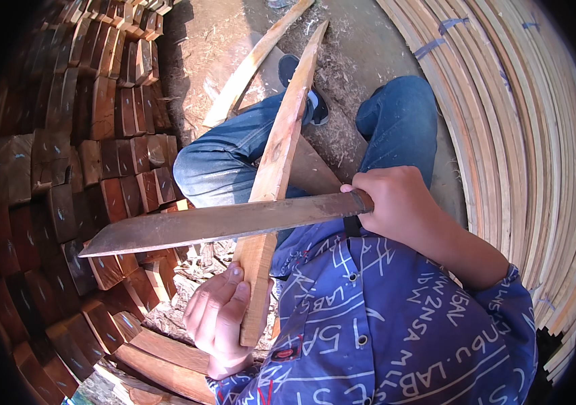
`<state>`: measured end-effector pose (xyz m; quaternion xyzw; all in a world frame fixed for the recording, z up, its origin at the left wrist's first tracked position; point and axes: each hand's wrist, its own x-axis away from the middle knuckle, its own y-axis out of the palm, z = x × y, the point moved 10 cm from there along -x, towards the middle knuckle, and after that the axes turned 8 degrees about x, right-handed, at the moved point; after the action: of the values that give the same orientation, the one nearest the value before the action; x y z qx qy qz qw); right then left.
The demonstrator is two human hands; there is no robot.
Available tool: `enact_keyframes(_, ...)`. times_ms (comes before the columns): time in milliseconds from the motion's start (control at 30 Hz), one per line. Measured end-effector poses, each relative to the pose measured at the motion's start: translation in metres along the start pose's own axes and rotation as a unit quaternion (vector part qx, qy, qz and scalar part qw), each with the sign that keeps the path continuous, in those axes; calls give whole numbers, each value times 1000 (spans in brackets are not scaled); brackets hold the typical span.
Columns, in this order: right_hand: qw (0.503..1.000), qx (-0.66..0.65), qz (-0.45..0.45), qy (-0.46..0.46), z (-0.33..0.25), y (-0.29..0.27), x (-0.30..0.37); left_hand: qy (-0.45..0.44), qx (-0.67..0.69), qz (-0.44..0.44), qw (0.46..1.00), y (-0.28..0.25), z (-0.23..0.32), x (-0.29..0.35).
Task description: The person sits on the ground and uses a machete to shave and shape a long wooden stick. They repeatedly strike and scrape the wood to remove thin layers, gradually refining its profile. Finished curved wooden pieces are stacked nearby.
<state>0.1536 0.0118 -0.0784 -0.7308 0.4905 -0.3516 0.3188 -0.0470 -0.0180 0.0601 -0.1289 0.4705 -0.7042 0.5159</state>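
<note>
My left hand [219, 314] is wrapped round the near end of a long wooden plank [276, 158]. The plank slants up and away over my thigh, tapering toward its far end. A machete [214, 224] lies crosswise over the plank, its broad, dark blade pointing left and its lighter edge toward me. My right hand [396, 202] grips the machete's short handle at the right. Blade and plank overlap in the view, and the contact between them is partly hidden by the blade.
Stacked wooden blocks [59, 162] fill the left side. Long thin wooden strips [497, 108], bound with blue ties, lie in a bundle at the right. Another long piece of wood [251, 67] lies beyond my knee. Wood shavings [217, 270] litter the ground beside my left hand.
</note>
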Motion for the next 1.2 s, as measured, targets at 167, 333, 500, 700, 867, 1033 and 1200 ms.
enact_keyframes(167, 1000, -5, 18, -16, -21, -10, 3, 22, 16, -6, 1000, 4, 6, -3)
enact_keyframes(333, 985, 98, 10, 145, 72, -1, -16, 23, 1, -8, 1000, 4, 11, -2)
enact_keyframes(500, 980, 7, -17, 198, 90, 5, 1, 35, 16, 6, 999, 3, 10, -11)
enact_keyframes(700, 997, -59, -15, 55, 3, -2, -6, 60, 2, -16, 998, 3, 18, -21)
enact_keyframes(867, 999, -28, 8, 12, 10, 0, -16, 56, 7, -28, 998, 2, 11, -14)
enact_keyframes(1033, 1000, 1, -13, 10, 5, 5, -18, 10, 7, -5, 1000, 1, 0, -7)
enact_keyframes(1200, 999, 0, 17, -39, -31, -10, -10, 18, 21, -4, 1000, 4, 3, -4)
